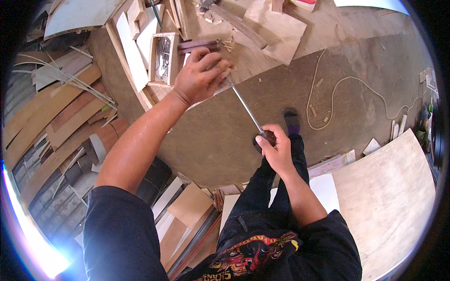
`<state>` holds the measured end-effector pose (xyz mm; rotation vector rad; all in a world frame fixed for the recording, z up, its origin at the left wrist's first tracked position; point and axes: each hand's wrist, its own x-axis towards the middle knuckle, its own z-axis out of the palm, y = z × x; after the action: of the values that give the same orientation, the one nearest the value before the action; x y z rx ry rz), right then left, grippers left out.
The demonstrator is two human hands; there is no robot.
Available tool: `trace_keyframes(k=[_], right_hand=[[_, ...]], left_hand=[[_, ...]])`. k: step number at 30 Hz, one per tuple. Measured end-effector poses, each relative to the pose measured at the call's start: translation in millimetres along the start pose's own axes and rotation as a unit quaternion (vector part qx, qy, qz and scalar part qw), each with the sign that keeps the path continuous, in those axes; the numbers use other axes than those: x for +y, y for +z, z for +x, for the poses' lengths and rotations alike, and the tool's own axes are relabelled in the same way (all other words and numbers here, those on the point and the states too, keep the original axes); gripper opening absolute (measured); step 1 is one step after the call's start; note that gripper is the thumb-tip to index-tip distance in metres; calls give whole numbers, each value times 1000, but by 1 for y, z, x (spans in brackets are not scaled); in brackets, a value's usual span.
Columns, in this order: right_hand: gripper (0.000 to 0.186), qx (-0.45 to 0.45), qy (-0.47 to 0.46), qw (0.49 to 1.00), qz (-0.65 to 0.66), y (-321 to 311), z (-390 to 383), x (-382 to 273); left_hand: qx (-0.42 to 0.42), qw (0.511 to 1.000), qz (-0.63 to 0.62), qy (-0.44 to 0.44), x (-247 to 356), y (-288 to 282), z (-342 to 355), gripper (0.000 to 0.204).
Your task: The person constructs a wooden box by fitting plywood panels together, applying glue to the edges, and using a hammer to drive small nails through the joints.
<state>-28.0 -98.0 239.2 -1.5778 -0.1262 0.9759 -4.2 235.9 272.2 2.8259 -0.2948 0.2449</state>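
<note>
My right hand (pixel 276 147) is closed around the dark handle (pixel 265 137) of a long screwdriver, whose metal shaft (pixel 243 103) slants up and away toward the table. My left hand (pixel 199 75) is closed at the shaft's far end, over the near edge of the wooden worktable (pixel 276 33); whatever its fingers grip there is hidden. Just beyond that hand lie reddish-brown wooden bars (pixel 197 45) and wood shavings (pixel 228 47). A small wooden box (pixel 152 58) holding metal bits (pixel 163 56) sits to its left.
A long wooden-handled tool (pixel 239 30) lies on the table. A white cable (pixel 356 79) loops across the concrete floor (pixel 206 140). Stacked boards and offcuts (pixel 56 117) fill the left side. A large pale panel (pixel 384 196) is at lower right, with more boards (pixel 187 206) behind my legs.
</note>
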Motion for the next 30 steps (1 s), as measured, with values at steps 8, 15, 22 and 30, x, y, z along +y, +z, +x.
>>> trace_keyframes(k=[8, 15, 22, 30], right_hand=[[25, 86, -82, 985, -126, 0, 4, -5], [19, 88, -184, 950, -236, -30, 20, -24], [19, 35, -169, 943, -284, -55, 36, -33], [19, -49, -145, 978, -142, -44, 41, -22]], left_hand=[[3, 1000, 13, 18, 1, -1, 4, 32], [0, 1000, 6, 2, 2, -1, 1, 32], [-8, 1000, 15, 4, 0, 0, 2, 36], [-19, 1000, 17, -5, 0, -2, -1, 36]])
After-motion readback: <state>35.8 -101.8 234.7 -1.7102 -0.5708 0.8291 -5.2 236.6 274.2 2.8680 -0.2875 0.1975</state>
